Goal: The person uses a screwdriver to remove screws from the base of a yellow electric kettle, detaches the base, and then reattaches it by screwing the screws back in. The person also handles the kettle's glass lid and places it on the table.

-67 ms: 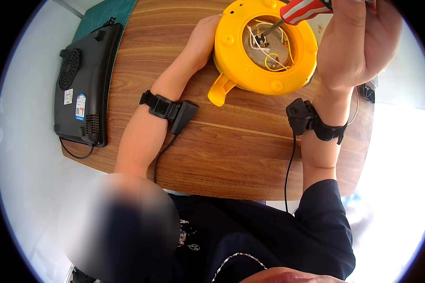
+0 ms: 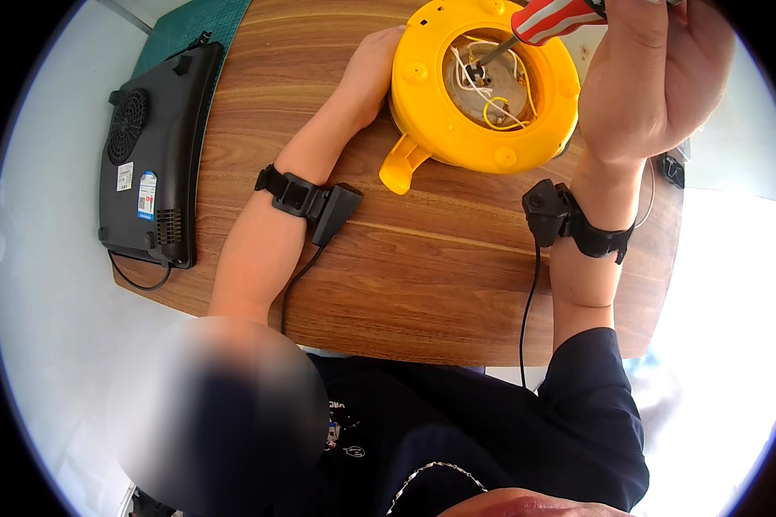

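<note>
A round yellow plastic appliance (image 2: 483, 151) lies with its opened underside facing up, its short handle pointing toward me. White and yellow wires (image 2: 490, 88) and a metal plate show through the round opening. My left hand (image 2: 372, 73) lies against its left side, with the fingers hidden behind the yellow body. Above and to the right, my right hand (image 2: 655, 82) is closed on a screwdriver (image 2: 553, 19) with a red and white striped handle. The shaft slants down into the opening, and its tip meets a small dark part among the wires.
The appliance rests on a wooden table (image 2: 405, 284). At the left edge lies a black flat appliance (image 2: 159, 155) with a fan grille, on a green mat (image 2: 177, 34). Each forearm carries a strapped black device (image 2: 319, 207) with a trailing cable. A black item (image 2: 671, 171) lies at the right edge.
</note>
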The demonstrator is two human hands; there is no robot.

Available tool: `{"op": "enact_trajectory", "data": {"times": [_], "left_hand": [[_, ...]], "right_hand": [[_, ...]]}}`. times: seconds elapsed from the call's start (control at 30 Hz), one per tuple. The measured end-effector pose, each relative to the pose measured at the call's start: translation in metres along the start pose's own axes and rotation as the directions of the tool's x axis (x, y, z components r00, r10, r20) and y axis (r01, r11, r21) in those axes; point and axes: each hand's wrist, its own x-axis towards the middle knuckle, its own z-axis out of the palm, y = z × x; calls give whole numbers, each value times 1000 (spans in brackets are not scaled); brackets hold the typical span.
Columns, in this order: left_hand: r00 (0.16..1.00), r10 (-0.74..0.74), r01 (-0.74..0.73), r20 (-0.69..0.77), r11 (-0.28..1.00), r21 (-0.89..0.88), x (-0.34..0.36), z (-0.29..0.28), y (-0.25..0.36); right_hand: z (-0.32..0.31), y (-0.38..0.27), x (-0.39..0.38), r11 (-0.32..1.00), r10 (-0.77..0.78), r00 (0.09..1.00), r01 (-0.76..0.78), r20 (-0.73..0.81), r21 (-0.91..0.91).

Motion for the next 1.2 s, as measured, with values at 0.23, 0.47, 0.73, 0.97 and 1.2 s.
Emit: {"op": "enact_trajectory", "data": {"times": [0.23,0.47,0.73,0.97,1.2], "left_hand": [[1000,-19,19,0,999,-42,2,0,-1],[998,-52,52,-34,999,-5,1,3,2],[998,-52,54,-47,998,33,-4,6,8],[998,-54,54,-12,997,-46,5,0,-3],[998,-56,54,-33,997,-58,0,5,4]], "right_hand": [[-2,0,3,999,-13,998,11,60,37],[-3,-21,9,988,87,994,-94,64,122],[-8,-1,11,979,-186,973,171,140,114],[6,-7,2,947,107,994,-104,6,305],[-20,-17,1,965,260,957,-262,129,0]]}}
